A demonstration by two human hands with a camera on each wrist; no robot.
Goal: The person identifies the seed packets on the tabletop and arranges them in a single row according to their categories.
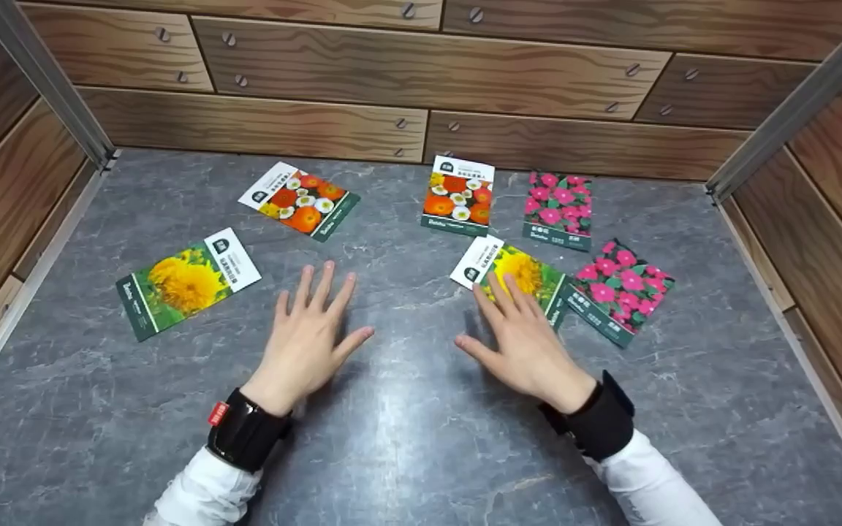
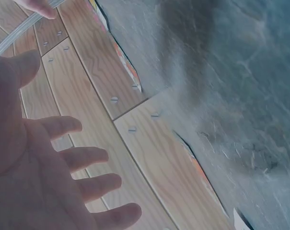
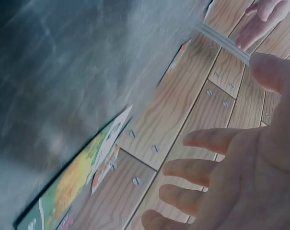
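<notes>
Marbled tabletop (image 1: 403, 365) stretches between left hand (image 1: 308, 340) and right hand (image 1: 527, 340), both holding nothing, fingers spread. The right fingers hover over a sunflower seed packet (image 1: 538, 272), just beside a pink-flower packet (image 1: 624, 288); farther, an orange-flower packet (image 1: 457, 196) nears the wall (image 1: 304, 124).

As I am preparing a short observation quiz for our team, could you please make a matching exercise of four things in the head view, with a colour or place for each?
Things:
1) Leftmost packet
2) Right hand
3) Tabletop
4) Rightmost packet

Descriptions:
A) Grey and marbled
B) Mainly pink and green
C) Mainly yellow and green, with a white end
D) Partly covers a yellow-flower packet in the head view

Right pairs: 1-C, 2-D, 3-A, 4-B
</notes>
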